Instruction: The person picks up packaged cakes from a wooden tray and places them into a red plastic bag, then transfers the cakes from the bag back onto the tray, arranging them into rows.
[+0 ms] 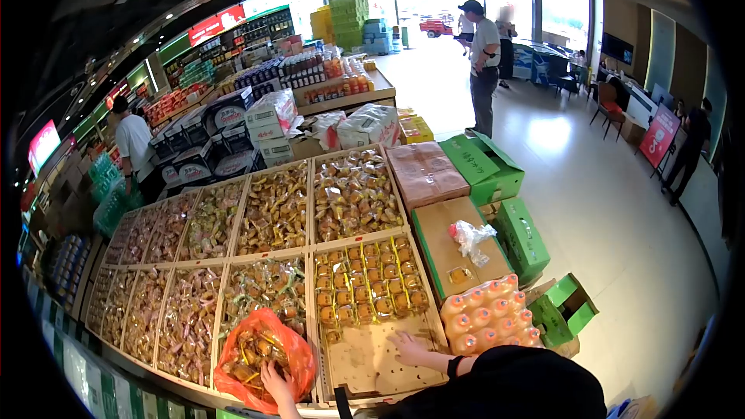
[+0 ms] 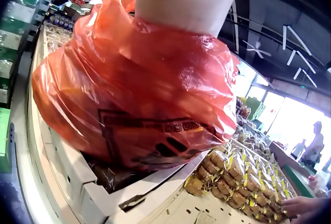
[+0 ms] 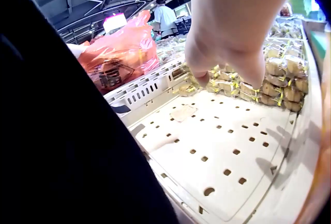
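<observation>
resting the left hand (image 1: 277,382), fingers relaxed, on packets (image 1: 252,349) in the red bag (image 1: 301,341), lower left, probably steadying it; reaching with the right hand (image 1: 411,351), fingers open, over the tray (image 1: 361,365), bottom centre, near wrapped cakes (image 1: 371,283), set in rows probably for easy picking.

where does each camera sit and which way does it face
Head view: worn on the head, looking forward and down at a pale perforated plastic crate; left hand, right hand and black sleeve show.
Left wrist view: on that wrist, facing a translucent red plastic bag; bare forearm and right hand's fingers show.
Right wrist view: on that wrist, facing the crate; right hand and sleeve show.
Both wrist views share the bag and crate.
</observation>
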The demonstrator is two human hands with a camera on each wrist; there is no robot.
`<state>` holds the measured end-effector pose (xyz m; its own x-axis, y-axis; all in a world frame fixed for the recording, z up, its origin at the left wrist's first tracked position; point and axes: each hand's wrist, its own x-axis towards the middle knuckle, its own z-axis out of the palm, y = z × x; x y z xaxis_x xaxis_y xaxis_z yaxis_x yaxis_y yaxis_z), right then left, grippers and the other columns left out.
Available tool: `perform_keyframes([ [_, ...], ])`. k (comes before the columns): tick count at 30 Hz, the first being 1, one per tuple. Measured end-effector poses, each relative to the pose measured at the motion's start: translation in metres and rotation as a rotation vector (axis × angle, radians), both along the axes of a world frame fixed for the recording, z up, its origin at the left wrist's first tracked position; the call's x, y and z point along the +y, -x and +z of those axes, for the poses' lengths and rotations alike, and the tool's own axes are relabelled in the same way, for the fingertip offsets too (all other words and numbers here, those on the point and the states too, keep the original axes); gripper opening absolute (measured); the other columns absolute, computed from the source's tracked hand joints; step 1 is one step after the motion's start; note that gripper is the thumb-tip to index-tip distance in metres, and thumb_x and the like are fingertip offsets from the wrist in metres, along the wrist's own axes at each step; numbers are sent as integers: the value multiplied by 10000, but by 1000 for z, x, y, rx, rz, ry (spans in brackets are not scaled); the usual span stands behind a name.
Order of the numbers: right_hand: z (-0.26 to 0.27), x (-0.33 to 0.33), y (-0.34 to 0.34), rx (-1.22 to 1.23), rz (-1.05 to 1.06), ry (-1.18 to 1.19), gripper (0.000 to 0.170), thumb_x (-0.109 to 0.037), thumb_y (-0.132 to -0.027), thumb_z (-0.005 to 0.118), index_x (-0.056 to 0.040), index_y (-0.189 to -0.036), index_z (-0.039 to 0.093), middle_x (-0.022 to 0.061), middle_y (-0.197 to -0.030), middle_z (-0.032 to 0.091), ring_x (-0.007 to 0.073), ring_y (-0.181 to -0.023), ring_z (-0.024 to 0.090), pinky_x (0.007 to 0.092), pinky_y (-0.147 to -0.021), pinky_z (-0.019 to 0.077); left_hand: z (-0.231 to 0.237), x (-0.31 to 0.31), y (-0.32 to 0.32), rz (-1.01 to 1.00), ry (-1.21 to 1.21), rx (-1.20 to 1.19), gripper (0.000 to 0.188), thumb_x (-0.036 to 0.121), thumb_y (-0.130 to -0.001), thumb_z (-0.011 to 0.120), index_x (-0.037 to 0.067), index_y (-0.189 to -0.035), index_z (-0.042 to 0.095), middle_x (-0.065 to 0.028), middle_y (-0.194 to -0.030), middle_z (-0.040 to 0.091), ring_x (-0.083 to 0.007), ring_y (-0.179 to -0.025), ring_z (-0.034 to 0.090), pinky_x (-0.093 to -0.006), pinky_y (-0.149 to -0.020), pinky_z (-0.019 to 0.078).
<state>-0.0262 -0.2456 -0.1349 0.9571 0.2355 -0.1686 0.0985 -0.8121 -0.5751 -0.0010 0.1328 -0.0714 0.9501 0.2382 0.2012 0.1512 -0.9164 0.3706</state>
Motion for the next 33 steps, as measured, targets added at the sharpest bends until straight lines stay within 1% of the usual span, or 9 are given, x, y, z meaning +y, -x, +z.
perform_keyframes([
  [3, -9, 26, 5, -62, 34, -92, 681, -232, -751, 582, -153, -1348, 264, 238, -1361, 232, 417, -1257, 224, 479, -1009, 268, -7, 13, 1, -120, 14, -6, 745, 119, -682, 640, 33, -1328, 280, -188, -1321, 346, -371, -1201, 307, -433, -1005, 276],
  [8, 15, 48, -7, -42, 214, -106, 661, -240, -770, 562, -170, -1354, 261, 233, -1365, 236, 412, -1251, 233, 459, -1014, 263, -4, 18, -4, -119, 3, 62, 782, 169, -686, 659, 52, -1347, 258, -174, -1359, 302, -398, -1176, 315, -442, -997, 283],
  [15, 35, 67, -11, 0, 74, -175, 640, -258, -772, 557, -155, -1340, 280, 247, -1357, 238, 427, -1249, 237, 456, -1019, 265, 4, 20, -17, -58, -17, 181, 777, 284, -700, 659, 64, -1336, 272, -193, -1356, 287, -416, -1151, 333, -459, -964, 316],
  [20, 4, 96, -1, 57, 176, -135, 654, -306, -771, 572, -157, -1340, 285, 242, -1365, 231, 425, -1255, 229, 469, -1018, 256, 18, 0, -27, 94, -133, 252, 652, 231, -726, 643, 97, -1287, 339, -185, -1260, 365, -375, -1105, 374, -447, -874, 415],
  [23, 5, 94, 6, 44, 176, -128, 642, -324, -770, 575, -144, -1328, 313, 240, -1367, 229, 430, -1240, 253, 478, -1013, 255, 23, 0, -30, 173, -179, 235, 520, 190, -700, 660, 79, -1159, 444, -174, -1124, 467, -363, -1061, 425, -447, -809, 450],
  [28, 24, 76, 12, -34, 75, -264, 559, -323, -782, 571, -128, -1276, 397, 239, -1296, 353, 408, -1187, 345, 448, -986, 305, 25, 19, -21, 10, -171, 44, 388, 150, -727, 637, 48, -1081, 514, -174, -983, 559, -364, -929, 514, -425, -775, 453],
  [30, 43, 70, 11, -75, 66, -313, 530, -323, -789, 568, -123, -1258, 422, 231, -1259, 409, 393, -1163, 383, 431, -971, 333, 44, 16, -8, 22, 201, 5, 370, 156, -754, 626, 25, -1084, 520, -185, -933, 596, -375, -851, 552, -422, -760, 451],
  [31, 54, 67, 9, -21, 61, -351, 512, -324, -801, 562, -110, -1248, 430, 220, -1224, 448, 365, -1143, 419, 406, -951, 361, 44, 12, -1, -22, 178, -163, 349, 156, -782, 615, -15, -1072, 526, -196, -900, 614, -351, -799, 583, -396, -739, 450],
  [33, 81, 65, 9, 41, 55, -394, 496, -325, -814, 556, -97, -1239, 438, 209, -1188, 488, 338, -1123, 454, 381, -932, 389, 107, -25, 23, 59, 279, -126, 341, 148, -786, 615, -30, -1063, 527, -198, -906, 611, -333, -814, 582, -382, -738, 448],
])
